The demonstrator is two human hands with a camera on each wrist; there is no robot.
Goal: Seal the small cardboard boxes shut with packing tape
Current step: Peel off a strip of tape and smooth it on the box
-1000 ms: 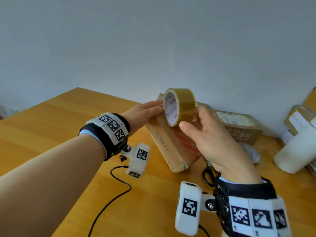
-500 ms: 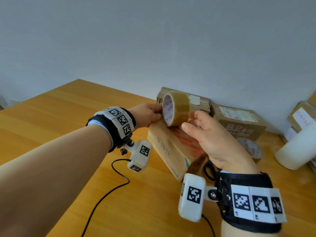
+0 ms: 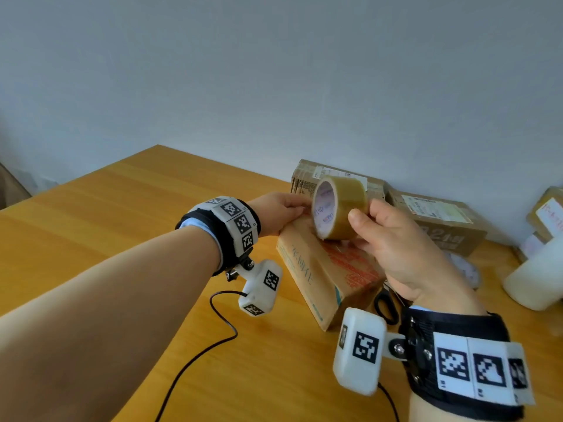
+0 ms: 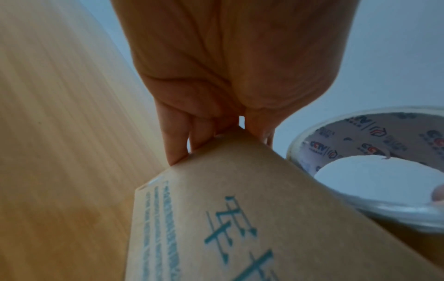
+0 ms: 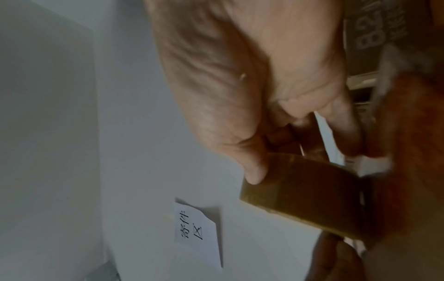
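Note:
A flat cardboard box [image 3: 316, 269] with teal and red print lies on the wooden table [image 3: 122, 214]. My left hand [image 3: 281, 208] grips its far corner, fingers curled over the edge, as the left wrist view shows on the box [image 4: 240, 218]. My right hand [image 3: 393, 239] holds a roll of brown packing tape [image 3: 339, 207] upright over the box's far end, thumb on the outer face. In the right wrist view the tape roll [image 5: 300, 190] sits under my thumb. The roll's core [image 4: 372, 152] shows beside the box.
Two more cardboard boxes [image 3: 335, 178] [image 3: 438, 220] stand against the wall behind. Black scissors [image 3: 385, 306] lie to the right of the flat box. A white roll [image 3: 536, 278] and more parcels [image 3: 548, 214] are at the far right. A black cable [image 3: 213, 339] trails across the table.
The box's far end has come down from a tilted pose to lie on the table. My left fingers went from straight to curled on its corner. The tape roll stayed over the far end.

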